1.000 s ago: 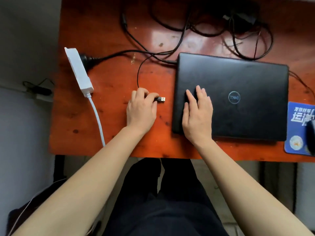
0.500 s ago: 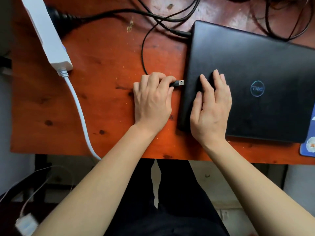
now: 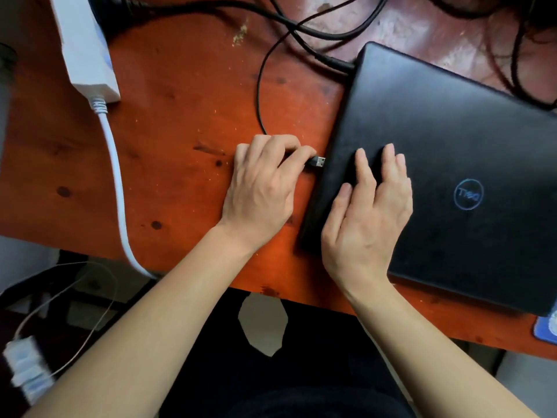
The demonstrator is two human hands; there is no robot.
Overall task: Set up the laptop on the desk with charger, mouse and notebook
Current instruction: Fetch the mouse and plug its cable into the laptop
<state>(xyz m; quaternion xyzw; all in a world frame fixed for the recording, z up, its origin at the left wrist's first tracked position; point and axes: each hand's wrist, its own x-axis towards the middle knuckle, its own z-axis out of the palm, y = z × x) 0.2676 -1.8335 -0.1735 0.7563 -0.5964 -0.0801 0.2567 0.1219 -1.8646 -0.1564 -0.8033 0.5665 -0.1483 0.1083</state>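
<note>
View has closed in since a second ago; USB plug point(image 3: 318, 161) now just beside the closed laptop's point(image 3: 446, 176) left edge, earlier well apart. Left hand point(image 3: 262, 191) grip pinched shut on the plug. Right hand point(image 3: 366, 215) flat, fingers spread, on the lid. Orange wooden surface point(image 3: 180, 146); white power strip point(image 3: 84, 46) far left, black cables point(image 3: 301, 28) behind.
</note>
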